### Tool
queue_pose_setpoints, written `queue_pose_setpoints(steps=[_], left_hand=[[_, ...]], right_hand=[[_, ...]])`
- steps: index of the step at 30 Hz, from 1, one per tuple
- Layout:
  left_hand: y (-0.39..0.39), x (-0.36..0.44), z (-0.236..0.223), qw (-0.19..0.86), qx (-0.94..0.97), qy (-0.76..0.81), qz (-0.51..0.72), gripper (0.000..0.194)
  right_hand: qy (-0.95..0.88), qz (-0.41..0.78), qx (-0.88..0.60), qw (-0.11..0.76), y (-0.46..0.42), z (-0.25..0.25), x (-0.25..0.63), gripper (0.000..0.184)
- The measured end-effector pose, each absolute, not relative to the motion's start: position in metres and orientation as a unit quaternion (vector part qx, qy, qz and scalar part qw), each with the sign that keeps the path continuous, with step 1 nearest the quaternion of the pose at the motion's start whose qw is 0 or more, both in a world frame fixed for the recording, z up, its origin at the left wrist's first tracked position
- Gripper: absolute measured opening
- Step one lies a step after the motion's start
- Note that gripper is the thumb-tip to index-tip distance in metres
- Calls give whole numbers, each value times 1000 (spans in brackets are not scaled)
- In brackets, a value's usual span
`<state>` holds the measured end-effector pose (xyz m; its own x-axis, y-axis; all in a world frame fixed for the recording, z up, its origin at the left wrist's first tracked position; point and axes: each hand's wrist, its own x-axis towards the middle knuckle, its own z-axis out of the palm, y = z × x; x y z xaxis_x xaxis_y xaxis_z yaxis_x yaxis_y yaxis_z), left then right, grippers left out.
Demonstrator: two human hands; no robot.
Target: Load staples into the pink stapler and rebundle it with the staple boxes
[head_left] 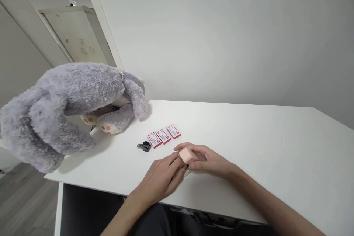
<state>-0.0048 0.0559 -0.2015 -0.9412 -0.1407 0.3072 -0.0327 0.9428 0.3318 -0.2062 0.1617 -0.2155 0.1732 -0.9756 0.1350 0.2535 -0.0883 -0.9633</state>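
Note:
Near the front edge of the white table [235, 129], my right hand [211, 159] is closed round a small pale pink boxy object [188, 155], gripped between thumb and fingers. Right beside it my left hand [167, 175] has its fingers curled, their tips touching the near side of the pink object. Under the two hands a pale, flat piece with small metallic bits [188, 171] shows in part; my fingers hide the rest. Whatever my left fingers grip cannot be made out. Beyond my hands lie three small red-and-white boxes [163, 136] and a black staple remover [144, 146].
A large grey-lilac plush toy [83, 84] slumps over the table's left end. Behind the table rises a white wall [221, 37]. A pale cabinet [74, 33] with a clear bottle [72, 0] on top stands at the back left.

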Motion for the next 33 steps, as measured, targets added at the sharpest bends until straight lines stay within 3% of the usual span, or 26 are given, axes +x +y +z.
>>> queue_pose_setpoints(steps=[10, 23, 27, 33], left_hand=[[59, -7, -197, 165, 58, -968, -178, 14], [59, -5, -192, 161, 83, -946, -270, 12], [55, -3, -196, 224, 147, -869, -416, 7], [37, -7, -194, 300, 238, -534, -754, 9]], right_hand=[[353, -529, -519, 571, 162, -212, -206, 38], [351, -538, -513, 569, 162, -210, -206, 50], [366, -550, -492, 567, 163, -209, -207, 54], [399, -578, -468, 537, 162, -217, -218, 47]])
